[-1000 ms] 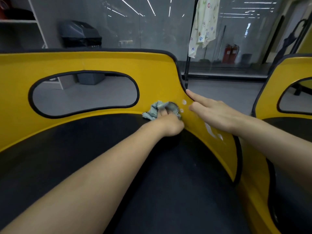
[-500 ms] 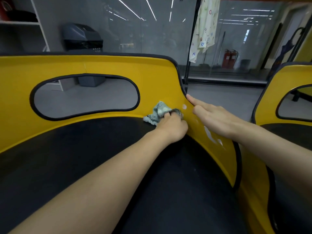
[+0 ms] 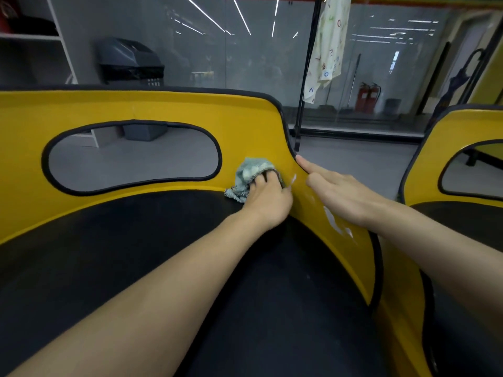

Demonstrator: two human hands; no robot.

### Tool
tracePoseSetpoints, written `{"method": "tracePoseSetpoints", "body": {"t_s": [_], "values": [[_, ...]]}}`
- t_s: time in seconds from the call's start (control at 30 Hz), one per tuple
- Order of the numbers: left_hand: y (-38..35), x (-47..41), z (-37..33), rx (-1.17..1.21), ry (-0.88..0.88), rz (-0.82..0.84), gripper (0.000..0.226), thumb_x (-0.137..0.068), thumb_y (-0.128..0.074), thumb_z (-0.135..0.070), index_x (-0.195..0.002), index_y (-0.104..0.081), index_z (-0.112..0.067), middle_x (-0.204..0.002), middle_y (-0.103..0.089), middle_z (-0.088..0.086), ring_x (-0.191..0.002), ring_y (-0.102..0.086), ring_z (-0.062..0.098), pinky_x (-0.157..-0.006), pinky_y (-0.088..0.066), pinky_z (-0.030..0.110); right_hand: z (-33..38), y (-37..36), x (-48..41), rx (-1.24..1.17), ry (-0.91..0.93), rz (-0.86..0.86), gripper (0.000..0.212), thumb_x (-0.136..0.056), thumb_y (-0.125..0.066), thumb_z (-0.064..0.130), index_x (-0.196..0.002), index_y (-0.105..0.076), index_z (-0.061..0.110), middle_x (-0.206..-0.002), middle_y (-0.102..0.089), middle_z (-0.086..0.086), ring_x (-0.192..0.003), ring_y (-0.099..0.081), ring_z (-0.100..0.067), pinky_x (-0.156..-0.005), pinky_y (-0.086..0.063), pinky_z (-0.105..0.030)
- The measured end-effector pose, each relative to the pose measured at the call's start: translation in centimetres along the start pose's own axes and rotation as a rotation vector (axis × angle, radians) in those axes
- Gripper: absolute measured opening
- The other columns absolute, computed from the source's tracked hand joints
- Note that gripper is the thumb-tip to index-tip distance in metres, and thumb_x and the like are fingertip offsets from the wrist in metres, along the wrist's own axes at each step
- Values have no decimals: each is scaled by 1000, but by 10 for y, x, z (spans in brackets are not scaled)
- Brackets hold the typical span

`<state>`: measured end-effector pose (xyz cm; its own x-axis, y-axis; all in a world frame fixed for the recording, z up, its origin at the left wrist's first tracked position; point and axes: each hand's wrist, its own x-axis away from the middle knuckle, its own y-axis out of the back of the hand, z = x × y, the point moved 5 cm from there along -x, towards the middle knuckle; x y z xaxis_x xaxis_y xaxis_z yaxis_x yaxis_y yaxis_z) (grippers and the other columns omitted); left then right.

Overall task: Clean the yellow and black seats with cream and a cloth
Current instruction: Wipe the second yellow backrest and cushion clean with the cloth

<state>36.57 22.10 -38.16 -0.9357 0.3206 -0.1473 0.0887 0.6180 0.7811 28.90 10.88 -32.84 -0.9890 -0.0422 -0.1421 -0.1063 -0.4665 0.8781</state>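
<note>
From the head view, the left hand (image 3: 268,202) is gripping a crumpled grey-green cloth (image 3: 251,172), fingers curled over it, and is pressing it against the inner face of the yellow seat back (image 3: 163,110), right where the yellow shell is meeting the black cushion (image 3: 136,254). The cloth is sitting just right of the oval opening (image 3: 130,156) in the back, near the shell's right-hand curve.

The right hand (image 3: 334,191) is lying flat with fingers stretched out and holding nothing; it is resting on the shell's right side wall, its index fingertip reaching the black-trimmed rim. White cream smears (image 3: 333,219) are showing on the yellow wall beneath that hand's wrist, and a smaller streak is sitting just beside the cloth.

A second yellow and black seat (image 3: 462,126) is standing to the right. Behind the glass, two red fire extinguishers (image 3: 368,96) are standing on the floor, and a patterned garment (image 3: 329,44) is hanging from a pole.
</note>
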Motion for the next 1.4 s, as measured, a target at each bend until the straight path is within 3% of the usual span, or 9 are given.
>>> {"method": "tracePoseSetpoints", "body": {"t_s": [0.1,0.2,0.37,0.57,0.63,0.77,1.0,1.2,1.4], "values": [[-19,35,-8,-109,-211,132,43,-97,-42,-21,-138,-37,-10,-142,-36,19,-134,-33,38,-108,-31,45,-1,0,0,-22,2,-5,50,-103,-21,38,-152,-17,44,-158,-18,19,-145,-20,-12,-110,-18,-24],[-23,34,-2,-187,-182,269,42,-101,-37,-29,-139,-37,-13,-142,-40,20,-133,-37,38,-104,-32,45,-1,-1,0,-32,-2,0,50,-103,-20,38,-152,-17,44,-158,-17,21,-145,-19,-9,-106,-16,-21],[19,-18,26,-23,122,0,46,-99,-35,-25,-144,-30,-13,-154,-22,14,-138,-28,39,-110,-30,50,1,0,0,-19,-8,10,48,-104,-17,40,-152,-14,44,-159,-17,18,-146,-18,-11,-108,-15,-23],[-17,34,9,-117,-103,248,26,-100,-31,-36,-115,-41,-17,-116,-39,10,-122,-42,33,-92,-33,44,0,-1,1,-49,-14,1,49,-103,-19,39,-151,-16,47,-157,-18,22,-145,-18,-8,-102,-15,-19],[2,9,36,2,35,165,37,-100,-24,-33,-121,-44,-11,-125,-43,18,-124,-42,38,-97,-34,49,0,0,1,-63,-21,14,48,-104,-17,41,-151,-15,47,-158,-18,21,-145,-17,-9,-101,-14,-19],[22,-23,67,-198,277,105,44,-101,-28,-24,-141,-35,-6,-152,-27,22,-137,-30,43,-110,-28,50,1,0,0,-71,-7,19,48,-104,-15,43,-152,-13,45,-159,-16,19,-145,-17,-9,-106,-14,-22],[-27,22,8,-227,-38,346,54,-92,-15,-37,-119,-53,-10,-121,-46,15,-129,-34,35,-114,-20,52,-2,0,-1,-79,-9,-3,49,-103,-18,41,-151,-17,46,-157,-18,22,-145,-18,-8,-106,-16,-21],[18,-13,54,-264,285,150,56,-102,-23,-30,-154,-20,-9,-161,-18,16,-147,-17,37,-119,-13,47,-1,-2,-2,-82,2,13,49,-103,-16,44,-152,-14,47,-158,-16,21,-145,-18,-8,-112,-16,-27],[-21,24,3,-24,22,324,39,-98,-36,-27,-133,-43,-12,-147,-36,20,-139,-28,40,-113,-25,51,-4,-2,-4,-82,13,-2,50,-102,-19,41,-152,-17,45,-157,-16,24,-145,-17,-4,-112,-14,-23]]}}
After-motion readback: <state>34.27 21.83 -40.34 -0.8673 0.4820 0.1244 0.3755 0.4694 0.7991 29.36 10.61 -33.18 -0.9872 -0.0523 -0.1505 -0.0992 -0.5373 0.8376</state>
